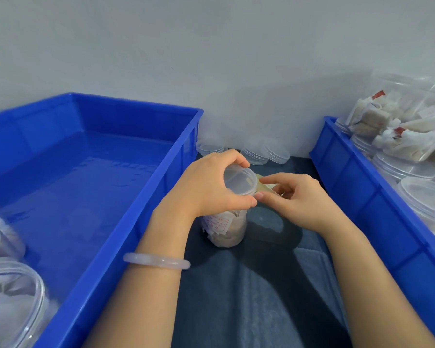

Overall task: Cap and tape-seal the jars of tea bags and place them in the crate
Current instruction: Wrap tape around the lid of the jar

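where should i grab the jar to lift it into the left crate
Probably round the clear body of the jar, below the lid, coming from the left. It stands upright with its round wall bare there, and the tape looks only partly on, so the lid alone may slip off.

Left wrist: pale, translucent bangle (157, 261), smooth, round. Forearms bare. Dark fabric (261, 297) below, possibly trousers.

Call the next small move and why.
Probably wrap the tape around the lid seam, turning the jar. The left hand grips the lid on the jar, the right hand pinches a tape strip that reaches the lid's rim, and the jar stands on the cloth, not yet in the crate.
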Demonstrator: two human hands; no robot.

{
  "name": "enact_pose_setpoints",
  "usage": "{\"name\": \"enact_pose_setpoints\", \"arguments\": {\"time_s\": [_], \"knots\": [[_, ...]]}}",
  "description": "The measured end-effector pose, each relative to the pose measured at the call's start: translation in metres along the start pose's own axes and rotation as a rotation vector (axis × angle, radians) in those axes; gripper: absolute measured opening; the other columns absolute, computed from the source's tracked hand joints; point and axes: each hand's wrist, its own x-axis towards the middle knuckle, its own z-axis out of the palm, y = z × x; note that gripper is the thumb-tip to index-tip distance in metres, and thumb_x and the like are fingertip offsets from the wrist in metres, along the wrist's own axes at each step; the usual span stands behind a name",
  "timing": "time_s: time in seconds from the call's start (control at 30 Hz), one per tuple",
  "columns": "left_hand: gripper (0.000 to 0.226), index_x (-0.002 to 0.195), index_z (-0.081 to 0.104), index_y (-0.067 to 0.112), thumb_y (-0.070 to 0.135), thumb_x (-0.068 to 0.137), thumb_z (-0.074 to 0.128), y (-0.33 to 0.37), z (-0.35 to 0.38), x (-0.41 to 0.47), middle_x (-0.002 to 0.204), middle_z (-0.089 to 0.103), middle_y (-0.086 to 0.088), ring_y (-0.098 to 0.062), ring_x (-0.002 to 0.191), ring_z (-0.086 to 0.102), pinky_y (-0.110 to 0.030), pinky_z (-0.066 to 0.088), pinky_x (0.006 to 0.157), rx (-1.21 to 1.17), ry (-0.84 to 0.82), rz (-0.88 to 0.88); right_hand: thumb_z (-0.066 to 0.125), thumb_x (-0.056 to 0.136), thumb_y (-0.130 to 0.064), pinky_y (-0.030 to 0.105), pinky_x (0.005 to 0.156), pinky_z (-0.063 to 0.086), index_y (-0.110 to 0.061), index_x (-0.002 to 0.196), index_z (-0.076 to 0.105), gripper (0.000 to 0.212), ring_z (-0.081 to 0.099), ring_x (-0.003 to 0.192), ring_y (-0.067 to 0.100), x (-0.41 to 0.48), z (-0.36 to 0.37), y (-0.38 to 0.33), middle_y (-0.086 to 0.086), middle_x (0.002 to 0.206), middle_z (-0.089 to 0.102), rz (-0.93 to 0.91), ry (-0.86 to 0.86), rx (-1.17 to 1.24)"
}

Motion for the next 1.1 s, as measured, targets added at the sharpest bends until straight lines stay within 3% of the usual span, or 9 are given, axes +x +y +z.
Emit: {"name": "enact_pose_setpoints", "arguments": {"time_s": [0.2, 0.4, 0.5, 0.63, 0.87, 1.1], "knots": [[0.058, 0.124, 0.049, 0.031, 0.04, 0.072, 0.072, 0.012, 0.004, 0.004, 0.11, 0.052, 0.017, -0.008, 0.097, 0.048, -0.031, 0.039, 0.087, 0.181, -0.037, -0.017, 0.06, 0.066, -0.066, 0.018, 0.064, 0.039, -0.03, 0.114, 0.065, 0.061, 0.057, 0.066, 0.003, -0.001, 0.0, 0.0, -0.008, 0.081, 0.067, 0.001, -0.028, -0.006], [0.057, 0.117, 0.05, 0.039, 0.064, 0.069, 0.068, 0.013, 0.013, 0.006, 0.118, 0.053, 0.024, -0.003, 0.114, 0.043, -0.03, 0.032, 0.079, 0.248, 0.039, -0.018, 0.062, 0.08, -0.053, 0.014, 0.059, 0.039, -0.031, 0.117, 0.064, 0.043, 0.058, 0.067, -0.001, 0.0, 0.001, 0.002, -0.006, 0.072, 0.068, 0.016, -0.022, -0.068], [0.052, 0.115, 0.051, 0.04, 0.061, 0.071, 0.069, 0.011, 0.013, 0.007, 0.117, 0.053, 0.025, -0.003, 0.114, 0.044, -0.029, 0.032, 0.078, 0.23, 0.037, 0.003, 0.062, 0.081, -0.051, 0.013, 0.057, 0.038, -0.03, 0.117, 0.065, 0.042, 0.055, 0.06, -0.005, -0.001, 0.0, 0.002, -0.006, 0.07, 0.067, 0.012, -0.066, -0.045], [0.052, 0.116, 0.051, 0.039, 0.056, 0.071, 0.071, 0.011, 0.011, 0.006, 0.115, 0.054, 0.025, -0.003, 0.11, 0.046, -0.029, 0.032, 0.076, 0.215, 0.045, 0.003, 0.061, 0.087, -0.042, 0.02, 0.067, 0.042, -0.026, 0.119, 0.064, 0.036, 0.056, 0.061, -0.008, -0.003, -0.004, 0.002, -0.013, 0.073, 0.07, -0.001, -0.113, 0.025], [0.048, 0.112, 0.053, 0.041, 0.058, 0.07, 0.071, 0.01, 0.012, 0.006, 0.113, 0.057, 0.025, 0.0, 0.107, 0.047, -0.029, 0.037, 0.075, 0.201, 0.061, 0.016, 0.063, 0.083, -0.045, 0.028, 0.069, 0.05, -0.024, 0.117, 0.066, 0.04, 0.057, 0.064, 0.007, -0.004, -0.004, 0.002, 0.004, 0.076, 0.069, -0.036, -0.084, 0.035], [0.04, 0.107, 0.056, 0.041, 0.052, 0.072, 0.071, 0.01, 0.011, 0.004, 0.107, 0.059, 0.024, 0.0, 0.102, 0.048, -0.027, 0.038, 0.074, 0.2, 0.071, 0.048, 0.063, 0.08, -0.051, 0.018, 0.062, 0.042, -0.027, 0.117, 0.066, 0.044, 0.056, 0.061, 0.0, 0.0, 0.002, 0.003, -0.004, 0.072, 0.067, -0.037, -0.026, 0.004]]}}
